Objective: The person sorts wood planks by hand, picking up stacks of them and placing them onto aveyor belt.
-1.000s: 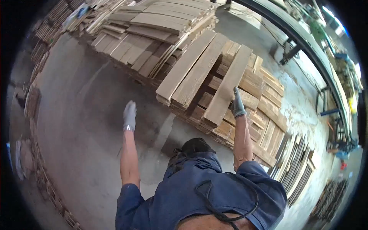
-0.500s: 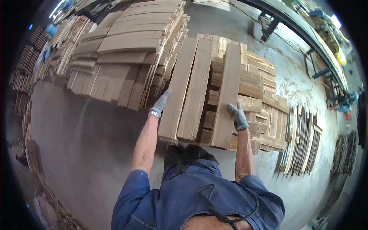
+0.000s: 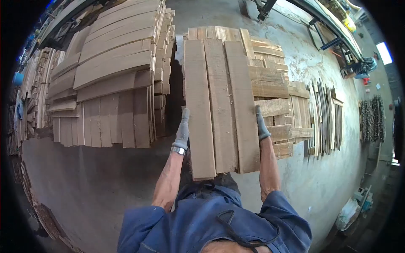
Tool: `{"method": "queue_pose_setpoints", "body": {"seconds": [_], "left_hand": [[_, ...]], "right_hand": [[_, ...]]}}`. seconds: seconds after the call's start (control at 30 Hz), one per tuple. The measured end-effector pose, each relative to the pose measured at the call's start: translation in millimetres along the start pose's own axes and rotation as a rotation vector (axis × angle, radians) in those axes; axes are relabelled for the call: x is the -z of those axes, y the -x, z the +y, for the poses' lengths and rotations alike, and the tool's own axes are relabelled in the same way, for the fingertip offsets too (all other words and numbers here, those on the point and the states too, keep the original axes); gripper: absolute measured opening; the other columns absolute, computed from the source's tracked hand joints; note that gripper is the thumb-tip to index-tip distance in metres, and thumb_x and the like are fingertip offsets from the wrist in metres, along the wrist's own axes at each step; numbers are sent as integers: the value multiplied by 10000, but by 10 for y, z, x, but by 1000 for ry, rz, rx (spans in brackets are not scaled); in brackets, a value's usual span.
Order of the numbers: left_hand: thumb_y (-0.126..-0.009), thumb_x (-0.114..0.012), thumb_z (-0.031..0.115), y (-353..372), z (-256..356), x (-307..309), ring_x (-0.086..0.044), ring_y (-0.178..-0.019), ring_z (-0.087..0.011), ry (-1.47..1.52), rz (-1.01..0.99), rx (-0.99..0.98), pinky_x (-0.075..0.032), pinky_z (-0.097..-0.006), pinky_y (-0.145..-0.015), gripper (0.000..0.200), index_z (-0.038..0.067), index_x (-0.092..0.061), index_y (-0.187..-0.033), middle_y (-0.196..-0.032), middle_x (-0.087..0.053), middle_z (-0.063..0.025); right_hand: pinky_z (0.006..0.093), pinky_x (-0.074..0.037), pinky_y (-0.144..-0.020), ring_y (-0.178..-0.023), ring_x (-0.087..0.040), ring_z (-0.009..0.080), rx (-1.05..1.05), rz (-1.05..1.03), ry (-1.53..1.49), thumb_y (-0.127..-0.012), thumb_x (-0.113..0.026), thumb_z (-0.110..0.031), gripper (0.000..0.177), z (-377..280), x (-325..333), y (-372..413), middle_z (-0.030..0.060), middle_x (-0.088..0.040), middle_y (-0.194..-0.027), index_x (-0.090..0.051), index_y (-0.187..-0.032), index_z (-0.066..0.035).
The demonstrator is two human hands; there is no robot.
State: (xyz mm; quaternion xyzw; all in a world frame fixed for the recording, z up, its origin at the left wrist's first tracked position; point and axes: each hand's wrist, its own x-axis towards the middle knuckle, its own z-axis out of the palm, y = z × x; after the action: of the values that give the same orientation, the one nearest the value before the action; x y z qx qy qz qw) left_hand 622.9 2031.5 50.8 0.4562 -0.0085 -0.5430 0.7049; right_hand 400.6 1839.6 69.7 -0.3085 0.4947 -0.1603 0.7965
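Three long wooden planks lie side by side in front of me: a left plank (image 3: 199,109), a middle plank (image 3: 222,114) and a right plank (image 3: 243,105). They touch or nearly touch, with thin dark gaps between them. My left hand (image 3: 182,130), in a grey glove, grips the outer edge of the left plank. On the opposite side my right hand (image 3: 262,123), gloved too, holds the outer edge of the right plank. Fingertips of both hands are partly hidden by the boards. Beneath and behind the planks is a crosswise stack of shorter wooden boards (image 3: 270,80).
A tall stack of boards (image 3: 114,46) stands to the left, with another wood pile (image 3: 40,84) beyond it. Thin strips (image 3: 327,118) lie on the concrete floor (image 3: 97,181) at right. A metal-framed bench (image 3: 333,42) runs along the upper right.
The right plank has moved left against the middle one, closing the wide gap. My right hand has shifted to its outer edge. The view has turned, and the left stack sits lower.
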Motion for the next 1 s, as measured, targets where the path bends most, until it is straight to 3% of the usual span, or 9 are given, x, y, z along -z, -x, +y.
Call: {"method": "queue_pose_setpoints", "body": {"seconds": [0.13,0.17,0.27,0.4,0.47,0.5,0.6,0.77,1.0], "left_hand": [[-940,-439,591,-190,-243,344,-409,-1297,-180,-150,-13,74,-307,-299,-1100,780,7,-332,-1446,-1450,-402,-94],[-896,-444,666,-2,-27,110,-455,-1241,-188,86,-64,166,-353,-345,-1069,795,100,-362,-1448,-1398,-456,-59],[-901,-443,657,-143,68,136,-464,-1255,-198,37,-155,139,-380,-343,-1052,813,53,-359,-1439,-1402,-460,-92],[-853,-454,715,-340,-157,270,-514,-1180,-193,272,-146,116,-459,-360,-969,822,104,-420,-1402,-1333,-515,-76],[-798,-499,752,-303,-178,369,-507,-1189,-196,185,-98,179,-453,-358,-985,906,111,-380,-1427,-1346,-495,-66],[-791,-507,754,-333,-225,443,-505,-1192,-199,155,-94,161,-450,-360,-990,919,112,-369,-1434,-1357,-485,-66],[-767,-533,761,-413,-252,609,-494,-1209,-221,131,-179,159,-446,-385,-1002,962,123,-329,-1458,-1403,-446,-80],[-763,-554,749,-279,-270,529,-500,-1210,-256,52,-96,237,-458,-417,-988,947,111,-367,-1438,-1383,-476,-100],[-813,-565,674,-387,-834,1053,-560,-1138,-270,557,-319,260,-501,-433,-937,819,97,-452,-1383,-1333,-535,-117]], "right_hand": [[345,-534,-862,-1012,-623,210,9,-158,-151,-899,-450,-644,740,-46,287,-166,109,-609,-1215,-494,-1332,-46],[344,-538,-862,-1020,-622,217,-15,-188,-229,-900,-460,-633,731,-56,349,-197,116,-611,-1213,-506,-1317,-34],[358,-534,-872,-1025,-624,234,13,-65,-119,-911,-464,-608,706,-100,288,-129,124,-617,-1203,-514,-1304,-24],[390,-519,-899,-1040,-620,256,69,-119,-143,-924,-456,-586,689,57,439,-244,125,-620,-1199,-514,-1300,-12],[400,-511,-913,-1049,-616,262,66,-171,-62,-931,-450,-574,681,148,567,-406,125,-623,-1195,-512,-1302,-7],[426,-492,-940,-1108,-583,257,94,-580,-273,-929,-476,-555,682,334,906,-714,135,-560,-1291,-472,-1345,-14],[426,-491,-941,-1110,-582,257,97,-280,-129,-927,-478,-555,684,338,770,-616,135,-557,-1294,-468,-1347,-15],[427,-489,-942,-1113,-580,259,82,-174,-105,-925,-482,-555,688,390,706,-417,137,-552,-1299,-462,-1351,-16],[429,-486,-944,-1117,-577,260,70,-106,-94,-921,-487,-555,693,509,771,-236,138,-545,-1305,-452,-1357,-18]]}}
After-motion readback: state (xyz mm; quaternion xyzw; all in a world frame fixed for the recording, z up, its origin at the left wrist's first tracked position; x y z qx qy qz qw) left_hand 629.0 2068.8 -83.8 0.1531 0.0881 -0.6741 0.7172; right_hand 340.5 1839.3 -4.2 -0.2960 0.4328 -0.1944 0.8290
